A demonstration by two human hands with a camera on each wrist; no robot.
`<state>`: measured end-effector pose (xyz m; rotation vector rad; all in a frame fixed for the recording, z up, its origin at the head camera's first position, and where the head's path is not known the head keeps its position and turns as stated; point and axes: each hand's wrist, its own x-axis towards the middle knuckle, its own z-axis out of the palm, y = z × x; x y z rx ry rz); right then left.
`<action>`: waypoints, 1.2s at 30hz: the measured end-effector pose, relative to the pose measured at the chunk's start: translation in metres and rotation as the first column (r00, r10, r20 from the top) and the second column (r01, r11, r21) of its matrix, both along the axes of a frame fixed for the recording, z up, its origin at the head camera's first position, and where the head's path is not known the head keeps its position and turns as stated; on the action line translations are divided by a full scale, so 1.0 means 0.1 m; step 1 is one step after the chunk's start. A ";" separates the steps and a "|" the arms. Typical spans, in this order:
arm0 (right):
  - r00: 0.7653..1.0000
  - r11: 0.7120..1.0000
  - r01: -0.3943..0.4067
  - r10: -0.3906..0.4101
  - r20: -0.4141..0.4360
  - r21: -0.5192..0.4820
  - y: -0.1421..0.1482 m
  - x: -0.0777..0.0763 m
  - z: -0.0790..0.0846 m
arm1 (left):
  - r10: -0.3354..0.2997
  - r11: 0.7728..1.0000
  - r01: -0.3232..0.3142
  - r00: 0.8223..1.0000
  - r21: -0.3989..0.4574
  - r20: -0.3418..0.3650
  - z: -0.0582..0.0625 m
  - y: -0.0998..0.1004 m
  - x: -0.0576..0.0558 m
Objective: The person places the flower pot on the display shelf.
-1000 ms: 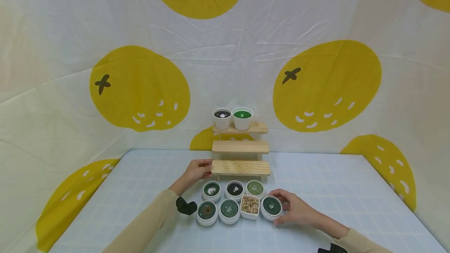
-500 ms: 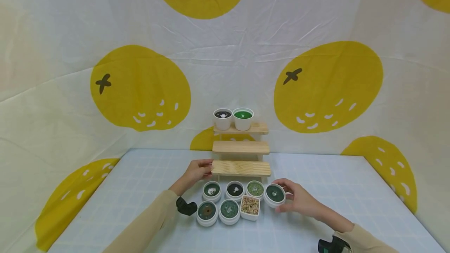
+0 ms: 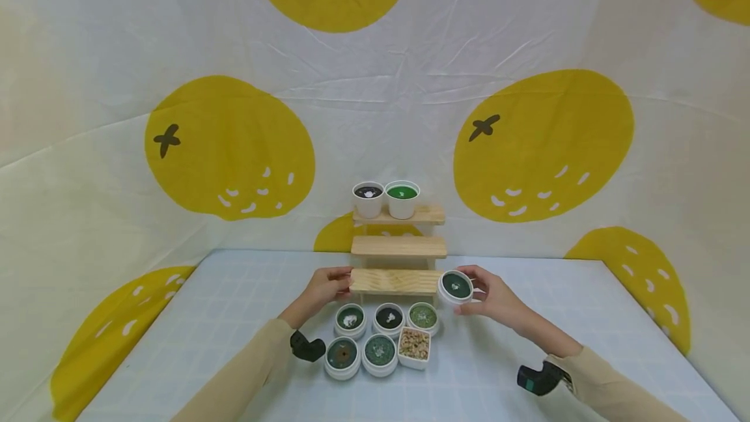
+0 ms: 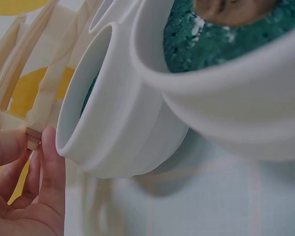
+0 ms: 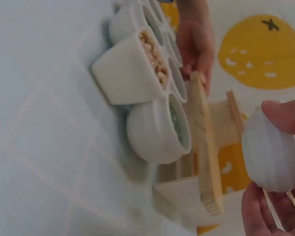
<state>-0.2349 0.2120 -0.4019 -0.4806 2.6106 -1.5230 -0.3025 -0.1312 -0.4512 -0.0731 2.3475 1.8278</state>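
Note:
My left hand point(image 3: 321, 290) pinches the left end of the lowest step of a three-tier wooden stand point(image 3: 397, 281); the left wrist view shows thumb and fingers point(image 4: 53, 182) on either side of the board's end. A small round white pot point(image 3: 456, 290) with a dark green filling is held in my right hand point(image 3: 497, 301), thumb on one side and fingers on the other. That pot is raised, tilted a little, at the right end of the lowest step, which it overlaps in the head view. From the right wrist, the white pot's ribbed side point(image 5: 271, 152) shows.
Several white pots with green or dark fillings stand in two rows before the stand, among them a speckled green pot point(image 3: 379, 351) and a square pot of tan bits point(image 3: 414, 345). Two white cups, one bright green point(image 3: 402, 200), one dark point(image 3: 368, 200), occupy the top step.
My right hand has lifted the dark green pot from the right end of the front row and carried it up and away to the stand's lowest step. My left hand has stayed put.

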 end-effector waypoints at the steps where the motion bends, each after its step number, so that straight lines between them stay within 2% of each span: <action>1: 1.000 1.000 0.004 -0.004 -0.002 -0.012 -0.01 -0.02 0.02 | 0.002 1.000 -0.002 1.000 0.000 0.002 0.00 0.00 0.00; 6: 1.000 0.999 0.013 -0.014 -0.028 -0.043 -0.04 -0.14 0.12 | 0.000 1.000 0.000 1.000 -0.003 0.006 -0.01 -0.02 0.00; 14: 0.998 1.000 0.022 -0.023 -0.060 -0.015 -0.11 -0.34 0.25 | 0.001 1.000 -0.001 1.000 0.005 -0.004 -0.02 -0.01 0.00; 29: 0.994 0.999 0.042 -0.044 -0.100 -0.023 -0.16 -0.69 0.42 | 0.009 1.000 -0.008 1.000 -0.011 0.002 -0.03 -0.01 0.00; 36: 0.990 0.998 0.070 -0.068 -0.120 0.007 -0.21 -0.83 0.50 | 0.005 1.000 -0.005 1.000 0.022 -0.006 -0.02 -0.01 -0.01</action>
